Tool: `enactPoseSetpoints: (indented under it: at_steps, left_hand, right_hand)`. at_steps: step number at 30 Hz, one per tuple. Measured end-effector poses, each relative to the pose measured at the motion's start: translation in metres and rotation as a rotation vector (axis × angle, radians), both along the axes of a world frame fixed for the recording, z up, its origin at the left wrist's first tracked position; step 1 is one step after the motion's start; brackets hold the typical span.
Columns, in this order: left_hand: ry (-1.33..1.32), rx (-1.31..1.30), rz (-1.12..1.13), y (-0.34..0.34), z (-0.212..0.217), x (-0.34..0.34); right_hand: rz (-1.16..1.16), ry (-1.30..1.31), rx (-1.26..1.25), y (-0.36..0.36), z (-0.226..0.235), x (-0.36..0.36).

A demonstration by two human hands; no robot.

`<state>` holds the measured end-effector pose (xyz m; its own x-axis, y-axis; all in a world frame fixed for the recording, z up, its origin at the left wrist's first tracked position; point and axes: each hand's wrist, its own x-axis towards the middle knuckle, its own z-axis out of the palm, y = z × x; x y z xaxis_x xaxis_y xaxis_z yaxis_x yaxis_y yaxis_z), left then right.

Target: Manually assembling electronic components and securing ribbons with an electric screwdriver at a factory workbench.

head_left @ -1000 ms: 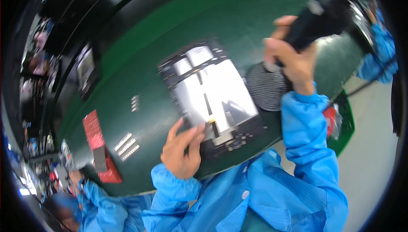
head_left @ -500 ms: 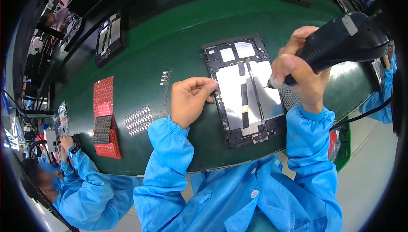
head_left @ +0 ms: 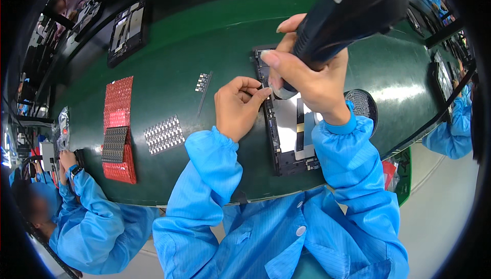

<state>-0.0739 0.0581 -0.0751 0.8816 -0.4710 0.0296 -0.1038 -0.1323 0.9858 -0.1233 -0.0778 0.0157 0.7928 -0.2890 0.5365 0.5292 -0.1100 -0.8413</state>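
Right hand (head_left: 312,77): clamped on the black driver (head_left: 353,10) — tip set down at the frame (head_left: 286,141) top-left corner.
Left hand (head_left: 238,106): fingertips pinched together just left of the tip, on the frame's left edge.
Frame axis: long side runs toward the bench (head_left: 204,43) near edge.

The electric screwdriver (head_left: 353,13) at upper right has a black plastic body with a slight sheen and a pale grey patch. The open tablet frame (head_left: 286,130) at centre looks like matt black plastic around glossy white and silvery panels. The green belt (head_left: 169,49) is smooth, with a soft shine toward the right. The sleeves (head_left: 215,176) at lower centre are blue woven cloth, lightly lustrous and creased. The red trays (head_left: 118,100) at left look like ridged, glossy plastic. The round dish (head_left: 364,102) at right has a dark, finely dotted surface.
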Motion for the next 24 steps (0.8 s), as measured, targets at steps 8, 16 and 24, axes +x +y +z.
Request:
enactPoseSetpoints:
  at_steps: [8, 16, 24]
  left_hand:
    - [0.243, 0.069, -0.118, 0.001, 0.016, 0.014]
    - [0.279, 0.079, -0.108, 0.001, 0.014, 0.014]
    - [0.236, 0.058, -0.107, 0.001, 0.016, 0.014]
  right_hand:
    - [-0.002, 0.007, 0.076, 0.007, -0.014, 0.015]
    - [0.015, 0.032, 0.029, 0.008, -0.017, 0.016]
    - [0.037, -0.015, -0.113, 0.015, -0.017, 0.017]
